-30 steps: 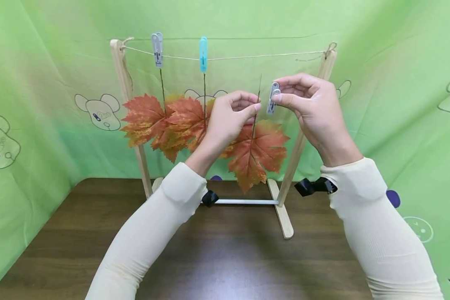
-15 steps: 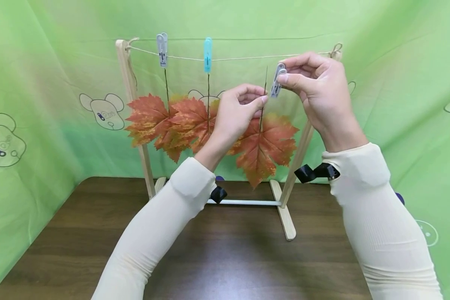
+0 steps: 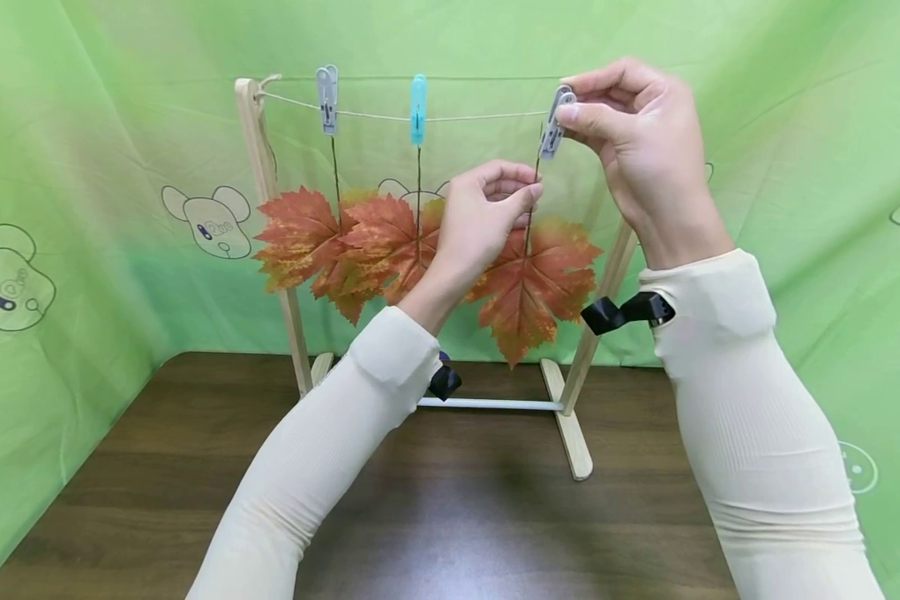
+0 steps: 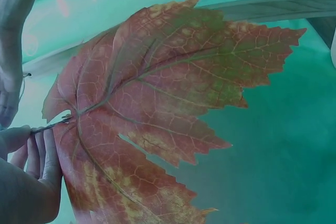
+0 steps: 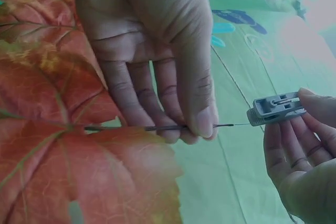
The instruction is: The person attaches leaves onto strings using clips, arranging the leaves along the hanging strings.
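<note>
My left hand (image 3: 476,217) pinches the dark stem (image 3: 528,233) of an orange-red artificial maple leaf (image 3: 532,292) between thumb and fingers. The leaf hangs below that hand and fills much of the left wrist view (image 4: 157,87). Up at the string (image 3: 487,115), my right hand (image 3: 652,142) holds a grey clothespin (image 3: 555,129) by its upper end, thumb in front. In the right wrist view, the stem's thin tip reaches the lower end of the clothespin (image 5: 275,107). The string's right part is hidden behind my right hand.
Two similar leaves (image 3: 300,237) hang to the left, under a grey clothespin (image 3: 327,100) and a blue clothespin (image 3: 417,108) on the string. A wooden frame (image 3: 570,375) with a white crossbar (image 3: 495,404) stands on the brown table (image 3: 450,517). Green printed cloth (image 3: 120,125) surrounds it.
My right hand has raised the clothespin from beside the stem to the string, over the stem's tip. My left hand and the leaf have shifted slightly right and up in the view.
</note>
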A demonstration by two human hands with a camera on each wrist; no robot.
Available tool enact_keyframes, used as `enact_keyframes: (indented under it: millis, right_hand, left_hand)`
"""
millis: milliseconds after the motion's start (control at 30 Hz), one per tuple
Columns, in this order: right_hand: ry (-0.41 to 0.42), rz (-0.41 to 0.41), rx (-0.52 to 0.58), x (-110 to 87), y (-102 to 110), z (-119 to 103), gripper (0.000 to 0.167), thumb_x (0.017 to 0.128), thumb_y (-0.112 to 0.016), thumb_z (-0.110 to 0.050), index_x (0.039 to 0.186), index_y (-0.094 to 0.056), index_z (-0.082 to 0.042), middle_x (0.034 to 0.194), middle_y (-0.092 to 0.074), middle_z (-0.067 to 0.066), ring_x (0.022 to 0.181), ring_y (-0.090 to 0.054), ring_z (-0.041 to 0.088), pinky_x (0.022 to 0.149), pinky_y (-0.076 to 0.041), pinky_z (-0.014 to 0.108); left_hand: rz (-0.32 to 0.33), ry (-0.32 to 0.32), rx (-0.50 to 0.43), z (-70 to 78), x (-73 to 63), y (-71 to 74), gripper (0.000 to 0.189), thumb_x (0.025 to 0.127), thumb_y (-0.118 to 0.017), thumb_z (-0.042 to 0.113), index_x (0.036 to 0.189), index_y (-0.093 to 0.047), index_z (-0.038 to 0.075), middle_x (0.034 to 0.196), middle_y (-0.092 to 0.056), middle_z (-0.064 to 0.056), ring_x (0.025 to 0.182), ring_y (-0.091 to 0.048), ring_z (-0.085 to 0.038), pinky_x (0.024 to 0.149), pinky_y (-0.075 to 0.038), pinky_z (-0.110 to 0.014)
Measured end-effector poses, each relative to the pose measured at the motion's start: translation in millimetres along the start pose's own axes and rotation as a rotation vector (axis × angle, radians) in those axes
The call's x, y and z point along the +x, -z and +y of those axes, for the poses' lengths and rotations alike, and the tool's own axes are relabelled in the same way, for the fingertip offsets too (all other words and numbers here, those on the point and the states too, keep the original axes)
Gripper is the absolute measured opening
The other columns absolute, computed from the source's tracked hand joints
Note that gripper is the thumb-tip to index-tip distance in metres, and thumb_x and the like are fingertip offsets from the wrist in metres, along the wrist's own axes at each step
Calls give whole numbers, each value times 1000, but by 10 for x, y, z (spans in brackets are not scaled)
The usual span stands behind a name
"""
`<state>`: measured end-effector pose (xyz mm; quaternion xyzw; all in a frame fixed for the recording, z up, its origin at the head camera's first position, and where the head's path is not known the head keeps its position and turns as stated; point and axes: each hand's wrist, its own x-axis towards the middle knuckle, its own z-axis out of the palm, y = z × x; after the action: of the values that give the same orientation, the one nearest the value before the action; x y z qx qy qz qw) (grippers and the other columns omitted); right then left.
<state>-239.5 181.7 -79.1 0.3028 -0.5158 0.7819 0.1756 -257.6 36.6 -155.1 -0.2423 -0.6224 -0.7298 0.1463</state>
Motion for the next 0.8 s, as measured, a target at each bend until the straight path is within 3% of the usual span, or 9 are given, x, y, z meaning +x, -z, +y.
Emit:
enact_keyframes:
  millis: [333,667,800]
  right_hand:
    - [22,46,54,128,-107,-73,15,80,-70,30,85,-70,17,79,-74,21,72,-70,26,72,-63,31]
    - [-6,115,36,269,-182,-147,16,79,-69,31,82,-69,16,79,-74,20,70,-68,25,68,-62,30]
    - [-31,140,8,302,-186,-147,15,79,-71,29,82,-70,14,80,-74,18,71,-68,24,68,-62,30]
  left_hand:
    - [21,22,50,15,24,-13,13,97,-74,4,109,-75,-3,103,-76,-19,80,-69,-12,75,-63,-25]
    - [34,13,54,20,36,-27,14,97,-74,5,109,-75,-2,95,-75,-12,78,-67,-11,73,-61,-24]
    - [38,11,46,23,37,-27,14,97,-74,5,109,-76,-2,97,-75,-15,80,-68,-15,73,-61,-24]
